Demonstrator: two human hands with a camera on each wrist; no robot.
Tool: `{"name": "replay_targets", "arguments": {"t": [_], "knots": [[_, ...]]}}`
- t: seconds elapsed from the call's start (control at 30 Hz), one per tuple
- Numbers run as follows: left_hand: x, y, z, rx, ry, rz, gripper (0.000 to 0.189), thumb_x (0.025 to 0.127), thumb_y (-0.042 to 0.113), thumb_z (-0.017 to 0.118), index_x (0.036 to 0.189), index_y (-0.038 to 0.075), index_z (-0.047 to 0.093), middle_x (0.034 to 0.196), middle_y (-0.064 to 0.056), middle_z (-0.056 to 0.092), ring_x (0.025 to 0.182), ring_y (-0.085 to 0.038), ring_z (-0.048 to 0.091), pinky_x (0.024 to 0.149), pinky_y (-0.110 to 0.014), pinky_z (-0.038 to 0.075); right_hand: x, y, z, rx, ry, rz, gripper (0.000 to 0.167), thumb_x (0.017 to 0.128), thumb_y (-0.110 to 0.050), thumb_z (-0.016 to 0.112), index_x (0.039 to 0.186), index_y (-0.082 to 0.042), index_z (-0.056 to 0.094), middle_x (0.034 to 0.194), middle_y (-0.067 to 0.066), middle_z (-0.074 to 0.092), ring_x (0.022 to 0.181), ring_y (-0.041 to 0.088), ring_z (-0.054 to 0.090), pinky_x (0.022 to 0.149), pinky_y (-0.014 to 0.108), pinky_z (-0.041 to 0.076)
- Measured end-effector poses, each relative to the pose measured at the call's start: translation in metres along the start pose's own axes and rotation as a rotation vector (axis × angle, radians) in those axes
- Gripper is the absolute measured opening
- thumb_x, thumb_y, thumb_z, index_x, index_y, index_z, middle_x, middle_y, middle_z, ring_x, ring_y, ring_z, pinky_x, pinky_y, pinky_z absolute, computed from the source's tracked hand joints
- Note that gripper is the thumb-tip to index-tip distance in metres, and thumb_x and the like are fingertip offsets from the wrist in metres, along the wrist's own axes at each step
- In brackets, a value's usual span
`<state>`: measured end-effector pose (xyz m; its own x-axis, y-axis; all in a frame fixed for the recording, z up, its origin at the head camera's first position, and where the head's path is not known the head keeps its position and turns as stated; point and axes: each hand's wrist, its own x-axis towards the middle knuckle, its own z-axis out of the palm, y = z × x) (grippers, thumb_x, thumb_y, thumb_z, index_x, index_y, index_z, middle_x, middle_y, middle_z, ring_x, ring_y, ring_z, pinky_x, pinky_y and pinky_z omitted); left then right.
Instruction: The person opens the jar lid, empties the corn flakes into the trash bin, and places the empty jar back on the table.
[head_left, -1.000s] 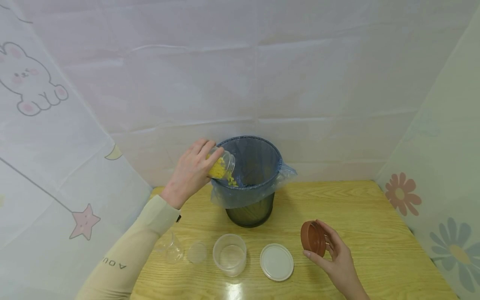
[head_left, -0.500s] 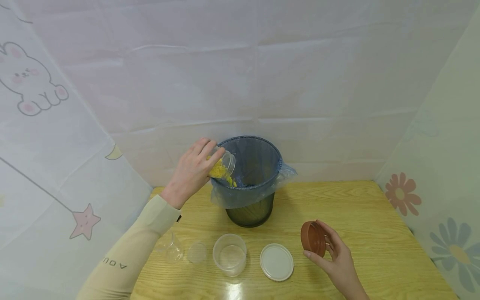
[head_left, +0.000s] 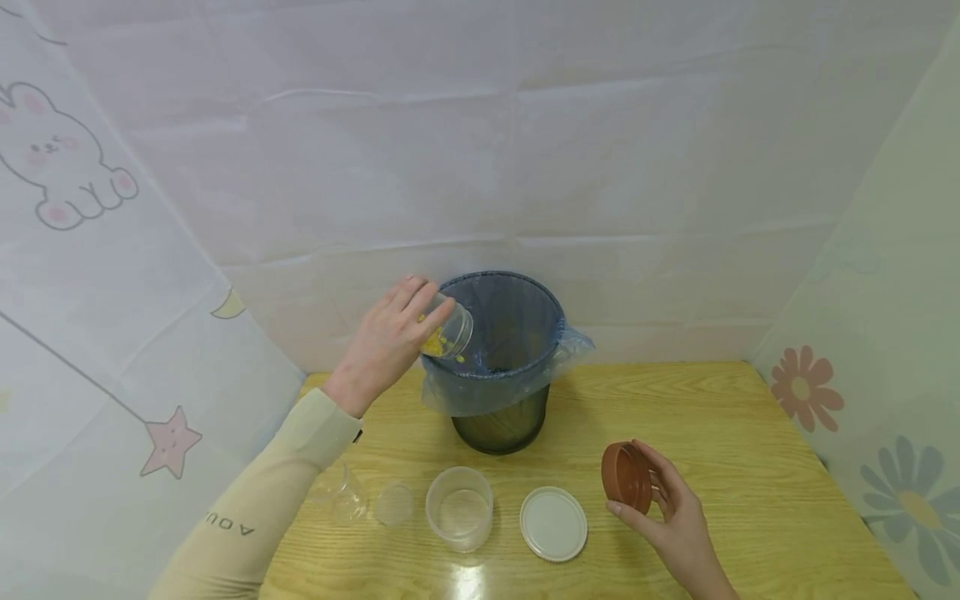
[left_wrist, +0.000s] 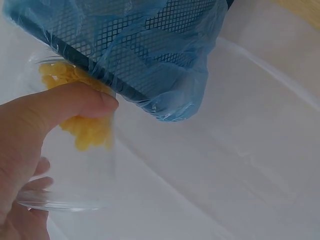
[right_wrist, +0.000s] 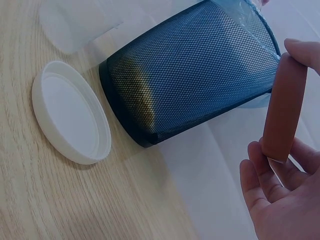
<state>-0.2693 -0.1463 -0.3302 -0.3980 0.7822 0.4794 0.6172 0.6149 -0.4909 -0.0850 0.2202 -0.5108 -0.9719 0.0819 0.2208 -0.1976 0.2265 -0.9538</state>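
My left hand (head_left: 386,342) grips a clear jar (left_wrist: 82,170), tipped with its mouth over the left rim of a mesh trash bin (head_left: 501,425). Yellow pieces (left_wrist: 90,127) lie inside the jar, most of them toward its mouth. A blue plastic bag (head_left: 487,396) lines the bin and folds down over its rim. To the right, my right hand (head_left: 675,521) holds a brown jar lid (head_left: 626,477) on its edge between thumb and fingers, above the table. The lid's hollow inside shows in the head view.
A white lid (head_left: 553,524) lies on the wooden table (head_left: 750,467) in front of the bin. Beside it stands a clear plastic tub (head_left: 460,510). Further left are a small clear disc (head_left: 394,505) and a clear container (head_left: 347,497), near my left sleeve. Fabric backdrop (head_left: 487,150) hangs behind.
Yellow pieces have poured out over the bin's rim, and fewer show in the jar. The jar has tipped slightly further. My right hand and the brown lid have stayed still.
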Motion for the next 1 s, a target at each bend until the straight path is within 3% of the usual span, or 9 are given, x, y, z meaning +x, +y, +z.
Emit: {"name": "replay_targets", "arguments": {"t": [0.23,0.47,0.77,1.0], "knots": [[0.0006,0.0,0.0018,-0.042,-0.003,-0.001,0.053,0.085,-0.011,0.071,0.135,0.004,0.059,0.135,-0.024,0.052,0.127,-0.041,0.047,0.113,-0.046,0.037,0.0005,0.003,-0.0002,0.0,0.003,0.0,0.078,0.085,0.002,0.08,0.153,-0.009,0.042,0.138,0.009,0.055,0.111,0.01,0.058,0.092,0.016,0.048],[0.0018,-0.0005,0.0068,-0.136,0.041,-0.041,0.053,0.076,-0.018,0.059,0.125,0.002,0.056,0.123,-0.025,0.055,0.118,-0.044,0.048,0.103,-0.05,0.044,0.0011,0.0046,-0.0001,0.004,0.006,-0.014,0.079,0.084,0.004,0.08,0.153,-0.007,0.043,0.138,0.01,0.055,0.111,0.011,0.058,0.092,0.017,0.048],[-0.0003,-0.0038,0.003,-0.186,0.032,-0.05,0.069,0.06,-0.006,0.08,0.124,0.004,0.056,0.124,-0.026,0.054,0.116,-0.045,0.05,0.1,-0.05,0.047,-0.0001,0.004,0.0024,0.022,0.012,-0.03,0.079,0.083,0.007,0.08,0.152,-0.007,0.044,0.138,0.009,0.055,0.111,0.011,0.059,0.092,0.017,0.048],[-0.0006,-0.0064,0.0023,-0.189,0.049,-0.042,0.077,0.059,0.002,0.089,0.127,0.005,0.053,0.124,-0.023,0.055,0.114,-0.043,0.052,0.095,-0.051,0.05,-0.0008,0.0054,0.0022,0.019,0.004,-0.007,0.08,0.084,0.005,0.08,0.153,-0.008,0.042,0.138,0.007,0.054,0.111,0.01,0.059,0.092,0.016,0.048]]}}
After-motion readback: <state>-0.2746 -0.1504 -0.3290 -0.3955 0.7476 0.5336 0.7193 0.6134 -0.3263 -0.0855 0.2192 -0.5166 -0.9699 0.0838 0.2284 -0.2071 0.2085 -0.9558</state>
